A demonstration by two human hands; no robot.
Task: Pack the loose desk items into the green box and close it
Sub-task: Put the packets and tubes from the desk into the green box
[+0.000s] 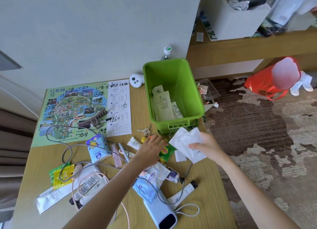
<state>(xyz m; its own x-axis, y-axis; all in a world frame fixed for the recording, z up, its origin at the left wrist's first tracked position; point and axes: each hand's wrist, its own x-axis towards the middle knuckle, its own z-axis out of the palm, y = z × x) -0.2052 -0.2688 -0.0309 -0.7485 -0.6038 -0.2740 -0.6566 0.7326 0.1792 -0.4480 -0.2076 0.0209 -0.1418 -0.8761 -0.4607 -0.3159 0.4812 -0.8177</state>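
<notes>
Near the centre of the frame, just below the green plastic box [171, 70], the right hand [206, 147] pinches a bunch of white paper packets [186, 140] between thumb and curled fingers. Just left of it, the left hand [151, 148] reaches out with straight fingers and holds nothing. It partly covers a green Lipton tea sachet [166, 151], its fingertips near a bunch of metal keys [145, 131]; whether it touches either I cannot tell. The box stands open at the upper right of the light wooden desk [205, 185], with pale paper sachets [163, 107] inside. Lower down lie a blue baby-wipes pack [151, 181] and a pale blue power bank [160, 213]. A scribbled-on park map [72, 108] covers the desk's upper left.
</notes>
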